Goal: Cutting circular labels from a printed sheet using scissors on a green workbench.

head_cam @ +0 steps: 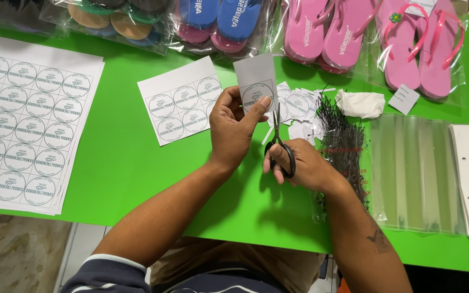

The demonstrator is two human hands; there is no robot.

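The left-hand fingers pinch a paper strip, and the scissors sit just right of them. Left of these fingers a sticker sheet lies on the tabletop, with a sheet stack farther left. Cut labels and tag pins lie right; bagged sandals lie beyond.

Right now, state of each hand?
Left hand: closed on a paper strip printed with a round label, held upright.
Right hand: closed on black-handled scissors, blades at the strip's lower edge.
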